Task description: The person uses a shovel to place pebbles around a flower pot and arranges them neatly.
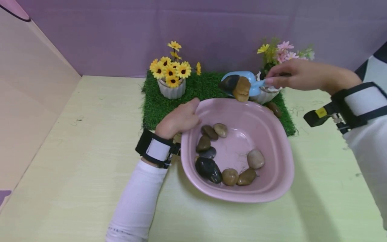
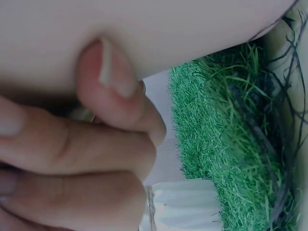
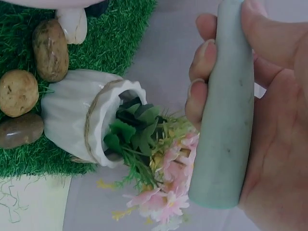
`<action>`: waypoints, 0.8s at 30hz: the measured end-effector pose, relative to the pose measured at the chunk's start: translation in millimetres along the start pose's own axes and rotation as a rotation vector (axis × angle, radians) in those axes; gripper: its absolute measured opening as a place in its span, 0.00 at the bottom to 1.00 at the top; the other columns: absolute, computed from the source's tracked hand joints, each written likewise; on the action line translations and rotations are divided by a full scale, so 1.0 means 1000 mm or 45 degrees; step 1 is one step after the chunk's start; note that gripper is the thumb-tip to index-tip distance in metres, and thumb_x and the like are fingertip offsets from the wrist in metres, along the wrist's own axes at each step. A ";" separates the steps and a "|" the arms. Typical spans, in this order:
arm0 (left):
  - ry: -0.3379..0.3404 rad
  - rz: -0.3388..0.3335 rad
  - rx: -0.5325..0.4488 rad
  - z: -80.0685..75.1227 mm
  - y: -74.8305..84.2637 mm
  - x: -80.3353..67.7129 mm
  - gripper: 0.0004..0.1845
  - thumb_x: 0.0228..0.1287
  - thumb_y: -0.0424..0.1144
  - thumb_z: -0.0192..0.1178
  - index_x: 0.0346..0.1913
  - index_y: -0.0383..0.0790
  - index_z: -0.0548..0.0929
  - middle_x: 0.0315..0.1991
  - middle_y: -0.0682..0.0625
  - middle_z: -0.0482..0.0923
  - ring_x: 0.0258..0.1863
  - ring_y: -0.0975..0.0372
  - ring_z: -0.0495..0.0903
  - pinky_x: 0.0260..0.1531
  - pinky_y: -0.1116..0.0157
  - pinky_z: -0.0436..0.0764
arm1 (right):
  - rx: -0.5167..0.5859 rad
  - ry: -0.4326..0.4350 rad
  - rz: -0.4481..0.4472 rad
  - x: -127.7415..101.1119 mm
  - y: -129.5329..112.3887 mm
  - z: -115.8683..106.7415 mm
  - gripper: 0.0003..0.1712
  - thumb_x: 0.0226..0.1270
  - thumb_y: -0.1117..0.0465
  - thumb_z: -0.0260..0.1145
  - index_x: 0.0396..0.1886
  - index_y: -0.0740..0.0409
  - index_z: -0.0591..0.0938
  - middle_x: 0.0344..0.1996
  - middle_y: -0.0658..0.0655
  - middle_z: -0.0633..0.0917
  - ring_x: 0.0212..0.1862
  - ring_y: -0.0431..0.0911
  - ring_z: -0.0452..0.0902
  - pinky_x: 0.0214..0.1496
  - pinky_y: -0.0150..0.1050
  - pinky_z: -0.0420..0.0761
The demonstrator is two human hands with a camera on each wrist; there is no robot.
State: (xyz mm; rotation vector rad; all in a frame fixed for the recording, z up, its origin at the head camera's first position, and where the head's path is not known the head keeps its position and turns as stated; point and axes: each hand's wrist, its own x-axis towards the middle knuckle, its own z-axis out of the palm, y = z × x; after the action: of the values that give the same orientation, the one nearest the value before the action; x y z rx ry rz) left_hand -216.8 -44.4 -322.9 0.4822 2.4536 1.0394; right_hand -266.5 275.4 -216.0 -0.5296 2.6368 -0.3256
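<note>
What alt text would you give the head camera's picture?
A right hand holds a blue scoop carrying two stones over a pink bowl of pebbles, while the left hand grips the bowl's rim. Two flower pots stand behind.

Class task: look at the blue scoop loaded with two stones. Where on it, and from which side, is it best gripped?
Probably by the handle, coming from the right, away from the bowl. The blue scoop has its loaded blade over the pink basin, and its long rounded handle points right, where the right hand wraps it already.
</note>
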 end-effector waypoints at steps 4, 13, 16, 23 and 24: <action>-0.007 -0.001 -0.012 0.000 0.000 0.000 0.15 0.71 0.31 0.48 0.58 0.38 0.66 0.42 0.39 0.78 0.25 0.55 0.86 0.21 0.64 0.85 | 0.016 0.012 0.021 0.002 0.006 -0.001 0.22 0.79 0.47 0.47 0.58 0.54 0.79 0.53 0.61 0.80 0.54 0.52 0.74 0.53 0.54 0.75; -0.006 -0.002 -0.046 0.000 0.000 0.000 0.15 0.71 0.31 0.48 0.58 0.38 0.66 0.42 0.39 0.77 0.26 0.55 0.86 0.21 0.63 0.86 | -0.005 0.025 0.066 0.009 0.016 -0.001 0.27 0.79 0.45 0.45 0.58 0.59 0.77 0.52 0.64 0.80 0.54 0.55 0.75 0.52 0.56 0.76; -0.005 -0.007 -0.051 0.001 0.001 0.000 0.14 0.71 0.31 0.48 0.56 0.39 0.66 0.42 0.39 0.77 0.26 0.54 0.86 0.20 0.63 0.86 | 0.005 0.026 0.087 0.012 0.018 -0.002 0.28 0.79 0.44 0.45 0.58 0.61 0.77 0.52 0.65 0.80 0.53 0.56 0.75 0.52 0.56 0.75; -0.008 -0.020 -0.053 0.001 0.000 0.000 0.13 0.71 0.32 0.49 0.56 0.40 0.67 0.42 0.40 0.77 0.26 0.55 0.86 0.20 0.63 0.86 | 0.017 0.011 0.140 0.017 0.020 -0.002 0.31 0.78 0.42 0.45 0.59 0.63 0.76 0.52 0.66 0.81 0.54 0.57 0.74 0.51 0.55 0.75; -0.008 -0.022 -0.051 0.001 0.000 0.000 0.13 0.71 0.32 0.49 0.56 0.40 0.67 0.42 0.40 0.77 0.26 0.55 0.86 0.20 0.63 0.86 | 0.007 0.009 0.140 0.018 0.020 -0.002 0.31 0.78 0.42 0.45 0.58 0.63 0.76 0.52 0.65 0.80 0.54 0.57 0.74 0.50 0.54 0.75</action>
State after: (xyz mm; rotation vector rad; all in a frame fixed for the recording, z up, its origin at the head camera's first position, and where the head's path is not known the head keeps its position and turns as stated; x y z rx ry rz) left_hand -216.3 -43.8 -323.2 0.4504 2.4222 1.0762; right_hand -288.3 286.4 -226.7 -0.3805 2.6582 -0.3015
